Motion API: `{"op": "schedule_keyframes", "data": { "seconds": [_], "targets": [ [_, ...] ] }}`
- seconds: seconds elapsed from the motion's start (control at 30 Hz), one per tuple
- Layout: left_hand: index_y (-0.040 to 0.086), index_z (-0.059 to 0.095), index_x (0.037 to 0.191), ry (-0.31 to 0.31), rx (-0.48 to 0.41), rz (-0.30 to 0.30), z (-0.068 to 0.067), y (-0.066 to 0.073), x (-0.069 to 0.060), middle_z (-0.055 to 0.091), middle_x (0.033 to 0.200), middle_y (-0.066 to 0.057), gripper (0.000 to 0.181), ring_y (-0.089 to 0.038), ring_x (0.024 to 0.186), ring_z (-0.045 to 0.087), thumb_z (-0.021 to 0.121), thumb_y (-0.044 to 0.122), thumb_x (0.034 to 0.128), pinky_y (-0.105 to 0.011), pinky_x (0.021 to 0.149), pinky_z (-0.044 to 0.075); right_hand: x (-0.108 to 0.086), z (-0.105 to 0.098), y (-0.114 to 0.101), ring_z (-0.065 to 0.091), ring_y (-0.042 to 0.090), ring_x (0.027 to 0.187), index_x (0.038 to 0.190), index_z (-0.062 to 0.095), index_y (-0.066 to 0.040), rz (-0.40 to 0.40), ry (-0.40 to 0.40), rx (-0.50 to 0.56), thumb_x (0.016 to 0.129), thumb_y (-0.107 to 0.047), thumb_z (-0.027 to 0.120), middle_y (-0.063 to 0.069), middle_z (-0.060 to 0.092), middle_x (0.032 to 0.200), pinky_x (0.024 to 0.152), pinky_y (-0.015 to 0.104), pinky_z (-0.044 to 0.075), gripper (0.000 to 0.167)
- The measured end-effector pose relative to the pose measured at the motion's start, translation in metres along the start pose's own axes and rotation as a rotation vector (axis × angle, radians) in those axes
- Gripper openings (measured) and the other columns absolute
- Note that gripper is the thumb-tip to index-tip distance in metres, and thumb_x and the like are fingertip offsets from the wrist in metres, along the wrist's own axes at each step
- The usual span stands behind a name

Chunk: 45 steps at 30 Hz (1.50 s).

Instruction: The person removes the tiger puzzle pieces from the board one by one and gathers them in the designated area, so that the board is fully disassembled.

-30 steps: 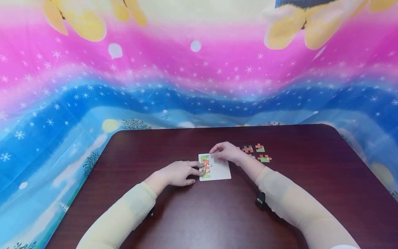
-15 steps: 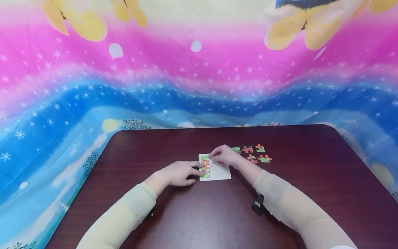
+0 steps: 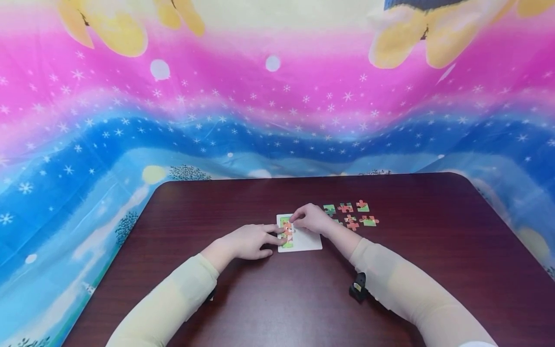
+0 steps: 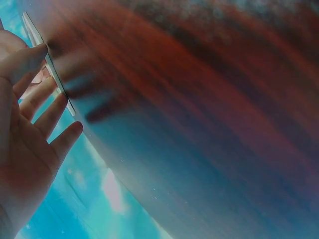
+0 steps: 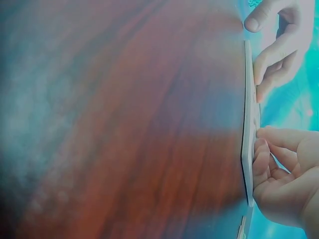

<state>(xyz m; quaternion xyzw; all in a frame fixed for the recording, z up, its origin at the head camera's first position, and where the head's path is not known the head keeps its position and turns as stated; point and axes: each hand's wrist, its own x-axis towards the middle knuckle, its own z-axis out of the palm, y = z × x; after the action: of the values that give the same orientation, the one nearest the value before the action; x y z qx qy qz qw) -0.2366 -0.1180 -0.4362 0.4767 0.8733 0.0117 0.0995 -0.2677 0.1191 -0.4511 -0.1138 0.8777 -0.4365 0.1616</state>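
L grip [image 3: 250, 241] spread on puzzle bd [image 3: 310, 242], R grip [image 3: 312, 218] pinched over it, hold unclear

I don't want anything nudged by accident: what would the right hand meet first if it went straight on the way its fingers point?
Probably the joined puzzle pieces on the white board, directly ahead of the right hand; whether it already touches them is unclear.
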Motion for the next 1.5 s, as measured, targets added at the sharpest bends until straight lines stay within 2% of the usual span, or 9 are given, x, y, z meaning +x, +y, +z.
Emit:
{"op": "schedule_keyframes", "data": {
  "seconds": [0.33, 0.7, 1.3, 1.5],
  "targets": [
    [0.027, 0.061, 0.144, 0.014, -0.005, 0.019, -0.0005, 0.0014, -0.0007, 0.05, 0.153, -0.006, 0.046, -0.024, 0.132, 0.056, 0.066, 0.022, 0.0986, -0.042, 0.101, 0.05, 0.0004, 0.0001, -0.0005, 0.056, 0.017, 0.082, 0.099, 0.079, -0.002, -0.007, 0.002, -0.01, 0.091, -0.004, 0.07, 0.01, 0.073, 0.107, 0.07, 0.028, 0.045, 0.012],
    [0.025, 0.061, 0.144, 0.007, -0.017, 0.014, -0.0019, 0.0027, -0.0012, 0.049, 0.153, -0.007, 0.045, -0.024, 0.133, 0.056, 0.066, 0.021, 0.0989, -0.043, 0.099, 0.051, 0.0031, 0.0019, 0.0002, 0.056, 0.018, 0.084, 0.098, 0.078, -0.002, 0.019, -0.002, 0.006, 0.091, -0.005, 0.071, 0.008, 0.072, 0.103, 0.071, 0.028, 0.044, 0.01],
    [0.028, 0.061, 0.144, -0.014, -0.011, -0.006, -0.0022, 0.0031, -0.0006, 0.047, 0.156, -0.004, 0.045, -0.022, 0.132, 0.056, 0.065, 0.023, 0.0998, -0.04, 0.101, 0.05, 0.0034, 0.0013, -0.001, 0.05, 0.017, 0.07, 0.1, 0.078, -0.001, 0.049, -0.002, 0.036, 0.092, -0.004, 0.069, 0.007, 0.069, 0.096, 0.061, 0.027, 0.04, 0.012],
    [0.027, 0.061, 0.144, -0.008, -0.006, -0.003, -0.0018, 0.0031, -0.0001, 0.048, 0.154, -0.004, 0.045, -0.022, 0.132, 0.056, 0.065, 0.023, 0.0996, -0.04, 0.102, 0.05, 0.0045, 0.0013, -0.0013, 0.048, 0.014, 0.064, 0.097, 0.077, 0.0, 0.047, 0.009, 0.059, 0.093, -0.003, 0.068, 0.005, 0.067, 0.088, 0.058, 0.025, 0.039, 0.011]
  ]
}}
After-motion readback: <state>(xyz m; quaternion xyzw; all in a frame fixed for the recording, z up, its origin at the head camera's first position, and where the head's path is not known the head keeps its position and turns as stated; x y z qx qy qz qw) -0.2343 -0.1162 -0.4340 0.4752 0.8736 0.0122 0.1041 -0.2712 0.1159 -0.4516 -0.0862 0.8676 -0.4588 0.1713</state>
